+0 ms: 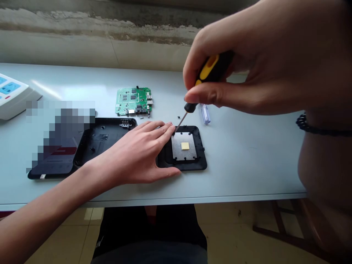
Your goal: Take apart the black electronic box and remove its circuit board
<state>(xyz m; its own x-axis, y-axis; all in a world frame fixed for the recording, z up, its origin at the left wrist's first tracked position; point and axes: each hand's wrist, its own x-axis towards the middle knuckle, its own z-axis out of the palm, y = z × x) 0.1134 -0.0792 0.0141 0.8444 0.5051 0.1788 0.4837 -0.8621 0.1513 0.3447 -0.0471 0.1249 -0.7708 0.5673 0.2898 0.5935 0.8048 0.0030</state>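
Observation:
My right hand [220,80] is wrapped round a black and yellow screwdriver [208,70]. The shaft slants down to the left, its tip at the upper left corner of a metal plate [178,152] in a black plastic cover [202,161]. A pale yellow square pad [185,146] sits on the plate. My left hand [140,154] lies with stretched fingers over the cover's left side, thumb along its lower edge. Part of the cover is hidden beneath it. Left of that hand is an open black plastic casing [103,126]. A tiny dark screw [179,117] lies above the cover.
A green circuit board [133,101] lies behind the casing. To the left is a dark screen device [62,161], partly pixelated. A white power strip [13,97] stands at the far left. A small clear-purple item [205,114] is beneath my right hand. The white table [247,168] meets the wall behind.

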